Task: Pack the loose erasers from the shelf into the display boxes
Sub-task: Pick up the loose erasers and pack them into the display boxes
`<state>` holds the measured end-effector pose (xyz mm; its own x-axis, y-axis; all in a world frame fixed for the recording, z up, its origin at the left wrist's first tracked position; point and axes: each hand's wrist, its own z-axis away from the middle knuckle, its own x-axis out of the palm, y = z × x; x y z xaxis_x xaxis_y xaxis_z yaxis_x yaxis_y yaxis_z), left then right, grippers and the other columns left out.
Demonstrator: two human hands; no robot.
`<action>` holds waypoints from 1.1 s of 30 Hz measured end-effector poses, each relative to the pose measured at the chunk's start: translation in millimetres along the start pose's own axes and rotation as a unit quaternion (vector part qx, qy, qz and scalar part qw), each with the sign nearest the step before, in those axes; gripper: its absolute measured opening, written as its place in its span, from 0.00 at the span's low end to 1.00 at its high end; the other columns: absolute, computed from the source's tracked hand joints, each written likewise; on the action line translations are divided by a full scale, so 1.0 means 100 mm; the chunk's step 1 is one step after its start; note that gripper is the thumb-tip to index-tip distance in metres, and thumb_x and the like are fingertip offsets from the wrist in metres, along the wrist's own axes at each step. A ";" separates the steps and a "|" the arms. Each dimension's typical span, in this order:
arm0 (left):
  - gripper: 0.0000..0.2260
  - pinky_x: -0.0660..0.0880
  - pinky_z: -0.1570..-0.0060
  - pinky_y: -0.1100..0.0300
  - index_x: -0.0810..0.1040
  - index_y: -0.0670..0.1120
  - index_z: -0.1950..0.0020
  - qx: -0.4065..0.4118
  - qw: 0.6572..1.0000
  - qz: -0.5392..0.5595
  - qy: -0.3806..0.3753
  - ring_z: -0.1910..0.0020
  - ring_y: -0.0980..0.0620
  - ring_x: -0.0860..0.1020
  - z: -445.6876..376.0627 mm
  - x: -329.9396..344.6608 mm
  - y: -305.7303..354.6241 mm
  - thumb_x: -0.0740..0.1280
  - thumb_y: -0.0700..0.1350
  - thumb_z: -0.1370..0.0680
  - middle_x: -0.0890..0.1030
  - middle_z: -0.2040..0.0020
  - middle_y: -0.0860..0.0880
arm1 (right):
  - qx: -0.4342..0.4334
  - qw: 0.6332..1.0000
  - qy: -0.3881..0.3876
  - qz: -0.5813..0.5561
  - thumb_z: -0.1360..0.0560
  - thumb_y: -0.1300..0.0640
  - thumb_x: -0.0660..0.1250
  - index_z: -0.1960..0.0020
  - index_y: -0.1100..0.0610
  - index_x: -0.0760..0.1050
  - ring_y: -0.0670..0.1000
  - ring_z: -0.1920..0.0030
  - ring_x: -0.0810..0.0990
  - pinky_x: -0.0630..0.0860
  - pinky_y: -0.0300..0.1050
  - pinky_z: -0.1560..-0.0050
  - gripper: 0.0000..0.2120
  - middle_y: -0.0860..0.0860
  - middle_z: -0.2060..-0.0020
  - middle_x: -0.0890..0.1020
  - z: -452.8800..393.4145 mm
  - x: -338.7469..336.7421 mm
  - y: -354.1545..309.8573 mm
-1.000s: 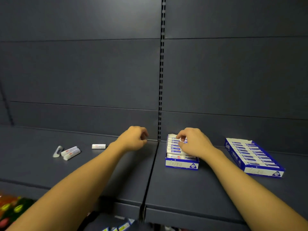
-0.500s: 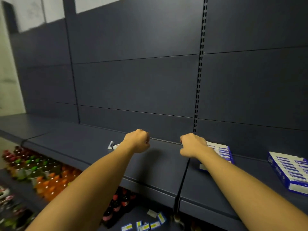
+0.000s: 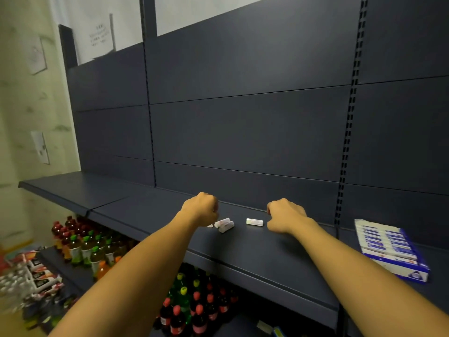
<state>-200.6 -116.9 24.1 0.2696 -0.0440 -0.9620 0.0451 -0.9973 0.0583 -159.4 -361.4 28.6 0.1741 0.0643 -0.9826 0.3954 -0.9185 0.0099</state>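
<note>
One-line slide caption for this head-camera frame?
Both curled hands, left hand and right hand, reach toward loose erasers on the dark shelf; a filled display box sits at right.

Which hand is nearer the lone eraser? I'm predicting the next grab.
Right. The right hand sits just right of the lone eraser; the left hand is farther left, beyond the paired erasers.
</note>
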 end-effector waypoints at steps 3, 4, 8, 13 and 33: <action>0.11 0.81 0.49 0.52 0.81 0.46 0.40 0.011 1.000 0.001 0.001 0.50 0.47 0.80 -0.03 0.01 -0.27 0.66 0.44 0.21 0.81 0.44 0.46 | 0.008 1.000 0.007 0.003 0.26 0.53 0.65 0.40 0.54 0.76 0.57 0.47 0.80 0.74 0.47 0.55 0.15 0.53 0.44 0.79 -0.10 0.03 -0.26; 0.11 0.81 0.48 0.51 0.81 0.46 0.40 0.015 1.000 0.000 0.000 0.50 0.46 0.80 -0.03 0.02 -0.36 0.66 0.43 0.21 0.81 0.43 0.46 | 0.012 1.000 0.008 0.004 0.26 0.53 0.65 0.40 0.54 0.76 0.57 0.47 0.80 0.74 0.47 0.55 0.15 0.53 0.44 0.79 -0.13 0.04 -0.34; 0.12 0.80 0.47 0.51 0.80 0.46 0.39 0.031 0.999 0.006 -0.003 0.48 0.46 0.80 -0.06 0.04 -0.65 0.65 0.41 0.21 0.80 0.42 0.46 | 0.030 0.999 0.010 -0.002 0.26 0.54 0.65 0.40 0.53 0.76 0.56 0.47 0.80 0.74 0.47 0.55 0.14 0.53 0.45 0.79 -0.23 0.09 -0.60; 0.13 0.80 0.45 0.52 0.80 0.45 0.38 0.052 0.998 0.021 -0.012 0.46 0.46 0.80 -0.12 0.12 -0.91 0.64 0.39 0.21 0.80 0.40 0.45 | 0.052 0.999 0.000 -0.003 0.29 0.58 0.64 0.44 0.53 0.76 0.55 0.51 0.80 0.74 0.46 0.57 0.14 0.52 0.49 0.80 -0.28 0.18 -0.78; 0.12 0.69 0.53 0.64 0.81 0.51 0.38 0.219 0.972 0.079 -0.034 0.55 0.57 0.71 -0.94 0.54 -1.08 0.69 0.41 0.21 0.76 0.42 0.53 | 0.037 0.996 0.055 -0.067 0.26 0.58 0.65 0.40 0.47 0.77 0.53 0.48 0.80 0.78 0.47 0.53 0.16 0.48 0.46 0.80 -1.01 0.43 -0.54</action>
<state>-100.6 -5.6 -9.3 0.1755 -0.1880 -0.9663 -0.4098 -0.9065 0.1019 -82.7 -269.5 4.9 0.2237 0.2266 -0.9480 0.3542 -0.9250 -0.1375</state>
